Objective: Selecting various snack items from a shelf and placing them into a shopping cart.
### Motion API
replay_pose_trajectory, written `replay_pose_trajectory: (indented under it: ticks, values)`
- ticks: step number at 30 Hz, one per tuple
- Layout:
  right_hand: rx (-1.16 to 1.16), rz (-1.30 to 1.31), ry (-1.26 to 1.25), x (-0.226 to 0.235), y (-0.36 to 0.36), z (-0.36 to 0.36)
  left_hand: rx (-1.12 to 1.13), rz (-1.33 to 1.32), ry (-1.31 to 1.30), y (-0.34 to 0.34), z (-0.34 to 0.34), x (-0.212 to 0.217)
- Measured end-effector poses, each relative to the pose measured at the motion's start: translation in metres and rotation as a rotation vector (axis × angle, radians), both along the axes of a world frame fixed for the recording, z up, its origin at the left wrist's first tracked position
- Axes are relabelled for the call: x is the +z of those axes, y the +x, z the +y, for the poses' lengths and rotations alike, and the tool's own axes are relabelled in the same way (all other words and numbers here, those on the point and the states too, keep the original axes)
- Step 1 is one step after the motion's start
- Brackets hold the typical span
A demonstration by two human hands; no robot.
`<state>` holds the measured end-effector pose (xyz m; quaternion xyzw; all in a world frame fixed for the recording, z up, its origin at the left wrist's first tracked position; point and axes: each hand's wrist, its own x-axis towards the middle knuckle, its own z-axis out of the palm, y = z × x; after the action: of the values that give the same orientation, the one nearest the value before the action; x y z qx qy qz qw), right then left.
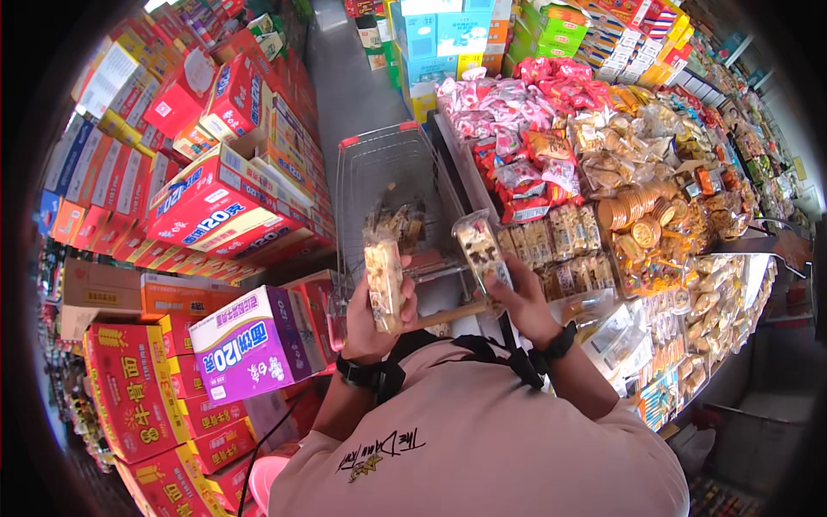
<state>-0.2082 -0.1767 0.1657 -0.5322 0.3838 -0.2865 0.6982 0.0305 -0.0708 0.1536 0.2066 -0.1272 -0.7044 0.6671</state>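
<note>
My left hand point(362, 323) is wrapped round an upright, clear-wrapped packet of pale, crumbly-looking snack bars point(384, 280). In my right hand point(527, 302) is a similar clear packet of pale pieces with dark bits point(481, 246), gripped at its lower end and tilted. The two packets are apart. Beyond my hands stands a wire shopping cart point(379, 134) with red corners. Dark and light packaged goods point(398, 217) lie inside it, partly hidden behind the left packet. The cart's handle point(452, 320) runs between my wrists.
A display at right bears pink-wrapped sweets point(491, 108), red packets point(525, 185), round golden biscuits point(637, 211) and bagged snacks point(603, 142). Stacked red cartons point(207, 207) and a purple-white box point(258, 345) line the left. Blue boxes point(444, 34) stand ahead beside the grey aisle floor point(345, 77).
</note>
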Motion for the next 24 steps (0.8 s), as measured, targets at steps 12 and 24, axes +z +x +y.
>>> replay_pose_trajectory:
  ticks: [12,24]
  values:
    - [0.381,0.088,-0.245,0.043,0.020,-0.006,-0.051,-0.118,0.012,-0.011,-0.017,0.022]
    - [0.291,0.189,-0.220,0.068,-0.002,-0.010,-0.231,-0.060,0.081,-0.032,-0.034,0.030]
